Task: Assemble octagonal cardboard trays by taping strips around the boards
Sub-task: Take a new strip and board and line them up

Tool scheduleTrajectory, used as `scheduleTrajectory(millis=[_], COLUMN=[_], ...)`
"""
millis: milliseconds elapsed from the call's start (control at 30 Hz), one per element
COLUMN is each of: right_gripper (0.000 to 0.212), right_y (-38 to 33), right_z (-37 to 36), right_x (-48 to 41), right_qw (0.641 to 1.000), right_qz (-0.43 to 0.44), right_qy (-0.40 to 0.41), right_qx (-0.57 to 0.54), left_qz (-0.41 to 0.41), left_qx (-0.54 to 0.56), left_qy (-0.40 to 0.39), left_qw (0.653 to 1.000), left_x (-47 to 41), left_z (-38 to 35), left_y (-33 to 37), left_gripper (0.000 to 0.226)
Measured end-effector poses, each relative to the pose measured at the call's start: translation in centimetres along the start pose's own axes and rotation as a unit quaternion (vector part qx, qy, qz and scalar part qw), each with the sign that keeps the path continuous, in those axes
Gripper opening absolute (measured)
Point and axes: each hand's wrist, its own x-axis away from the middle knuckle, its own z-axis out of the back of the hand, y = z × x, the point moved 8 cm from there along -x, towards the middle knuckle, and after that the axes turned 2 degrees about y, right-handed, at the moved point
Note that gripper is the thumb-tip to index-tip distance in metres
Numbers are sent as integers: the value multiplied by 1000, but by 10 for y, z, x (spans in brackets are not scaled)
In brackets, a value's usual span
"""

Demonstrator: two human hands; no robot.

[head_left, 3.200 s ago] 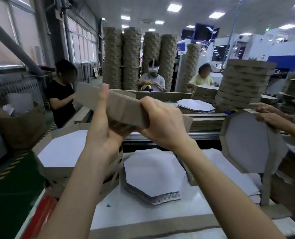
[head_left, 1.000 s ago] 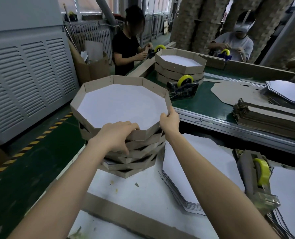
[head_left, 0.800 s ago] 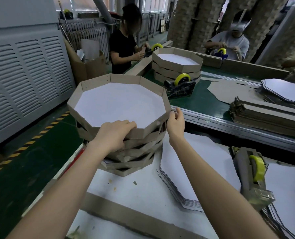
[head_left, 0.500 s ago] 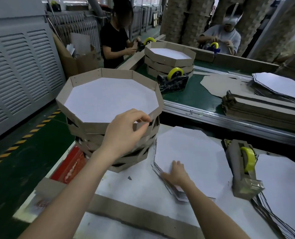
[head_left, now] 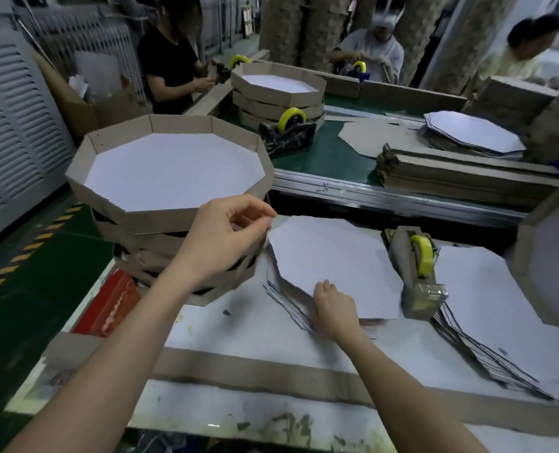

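A finished octagonal tray (head_left: pixel 173 171) with a white floor and brown walls tops a stack of trays at the left. To its right lies a stack of flat white octagonal boards (head_left: pixel 333 259). My right hand (head_left: pixel 333 308) grips the near edge of the top board, fingers curled under it. Over at that board's far left corner, my left hand (head_left: pixel 225 237) pinches it between thumb and forefinger, just in front of the tray stack. A tape dispenser (head_left: pixel 418 273) with yellow-green tape stands right of the boards.
A second pile of white boards (head_left: pixel 487 305) fans out at the right. A long cardboard strip (head_left: pixel 255 371) lies across the near table. Beyond, the green conveyor (head_left: pixel 337 158) carries folded strips (head_left: pixel 461 174), another dispenser (head_left: pixel 288 132) and more trays (head_left: pixel 278 89). Other people work behind.
The finished tray was set on the stack. My right hand dropped to the board stack's near edge. My left hand left the tray rim and moved right to the board's corner.
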Motion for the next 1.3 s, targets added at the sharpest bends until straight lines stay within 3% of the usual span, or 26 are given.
scheduleTrajectory(millis=[67,167,300,367,433,567,633,700,800,867,933,1033,1100,1167,1200,1233,1300], right_gripper=[32,26,18,15,23,25,31,27,24,23,23,35,43,42,42,39,28], right_y=[14,54,105,110,101,57,31,4,-31,-51,-68,-81,-79,-70,-65,-59,-53], right_z=[46,99,183,223,264,298,292,281,258,240,224,217,217,206,196,185,159], right_x=[6,18,70,104,140,187,197,199,193,187,182,174,164,146,132,118,90], right_qw=[996,982,907,871,866,929,945,947,946,945,944,922,875,818,808,819,876], right_qz=[-31,-115,-218,-196,-128,37,91,137,189,214,242,276,283,236,202,173,140], right_qy=[86,129,291,361,395,258,180,136,86,51,35,4,-56,-120,-125,-111,-63], right_qx=[14,-71,-214,-269,-279,-263,-256,-256,-251,-240,-222,-273,-389,-510,-539,-535,-456], left_qz=[-11,-29,-51,-76,-109,-182,-238,-268,-135,-86,-71,-25,-18,-5,1,11,32], left_qx=[8,29,65,66,42,-27,-111,-162,-127,-160,-183,-166,-168,-156,-150,-147,-154], left_qy=[-5,6,32,42,54,42,17,-65,-289,-347,-333,-299,-282,-278,-277,-275,-272], left_qw=[1000,999,996,994,992,982,965,947,939,920,922,939,944,948,949,950,949], left_x=[9,24,43,50,58,74,81,86,99,110,116,122,125,130,133,135,139], left_z=[1,8,24,31,37,43,41,31,7,0,4,21,31,41,46,51,60], left_y=[5,15,39,56,75,113,129,131,100,76,63,49,46,43,41,39,34], left_gripper=[19,17,16,24,46,97,104,88,58,39,21,26,27,31,34,35,33])
